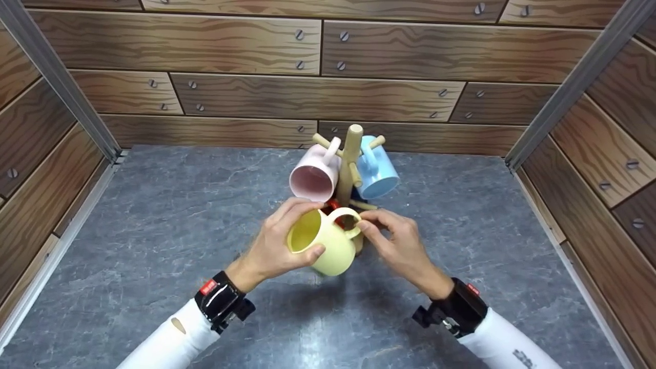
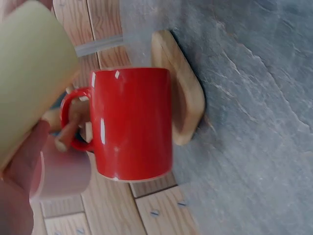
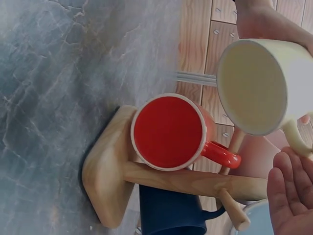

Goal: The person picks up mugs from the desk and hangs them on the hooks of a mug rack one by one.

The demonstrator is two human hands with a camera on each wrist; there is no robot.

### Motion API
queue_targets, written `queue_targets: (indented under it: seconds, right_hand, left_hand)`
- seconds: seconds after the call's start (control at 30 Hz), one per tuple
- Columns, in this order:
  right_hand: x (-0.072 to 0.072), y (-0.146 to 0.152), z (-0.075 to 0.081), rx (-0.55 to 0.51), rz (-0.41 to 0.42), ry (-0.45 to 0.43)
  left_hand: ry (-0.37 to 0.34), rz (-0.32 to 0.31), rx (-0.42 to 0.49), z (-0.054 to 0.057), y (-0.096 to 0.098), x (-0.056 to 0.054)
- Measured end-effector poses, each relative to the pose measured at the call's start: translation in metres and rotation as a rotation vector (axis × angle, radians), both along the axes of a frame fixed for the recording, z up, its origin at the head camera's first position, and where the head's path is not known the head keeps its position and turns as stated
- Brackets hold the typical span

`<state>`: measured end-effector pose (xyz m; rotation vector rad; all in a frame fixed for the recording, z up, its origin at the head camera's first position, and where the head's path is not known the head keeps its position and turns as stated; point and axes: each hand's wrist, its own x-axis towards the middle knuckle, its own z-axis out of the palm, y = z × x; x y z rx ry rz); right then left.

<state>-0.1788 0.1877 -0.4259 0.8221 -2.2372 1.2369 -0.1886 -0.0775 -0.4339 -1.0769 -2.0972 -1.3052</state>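
A pale yellow mug [image 1: 335, 251] is tilted in front of a wooden mug tree [image 1: 352, 148], its mouth toward the left. My left hand [image 1: 277, 238] grips it at the rim, thumb on the near side and fingers on the far side. With thumb and fingertips my right hand [image 1: 400, 246] pinches the mug's handle on the right. Behind it a red mug [image 2: 132, 122] hangs by its handle low on the tree, mostly hidden in the head view. On upper pegs hang a pink mug [image 1: 312, 182] to the left and a light blue mug [image 1: 379, 177] to the right.
A dark blue mug [image 3: 171, 213] hangs low on the tree, beside the post from the red one. The tree's wooden base [image 3: 105, 178] stands on the grey marbled tabletop [image 1: 205, 205]. Wood-patterned panels [image 1: 246, 46] enclose the back and sides.
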Motion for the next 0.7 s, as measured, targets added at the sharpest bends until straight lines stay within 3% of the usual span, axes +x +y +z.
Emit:
queue_targets:
  seconds: [0.17, 0.27, 0.43, 0.7]
  right_hand:
    - [-0.002, 0.001, 0.010, -0.028, -0.009, 0.038]
    - [-0.003, 0.003, 0.016, -0.036, -0.007, 0.068]
    - [-0.005, 0.005, 0.027, -0.055, -0.021, 0.092]
    - [-0.006, 0.004, 0.038, -0.107, -0.008, 0.103]
  left_hand:
    - [0.077, 0.073, -0.030, 0.008, 0.005, 0.000]
    - [0.107, 0.063, -0.026, 0.013, 0.007, -0.003]
    - [0.095, 0.027, 0.022, 0.020, 0.009, -0.007]
    - [0.153, 0.055, 0.104, 0.029, 0.016, -0.011]
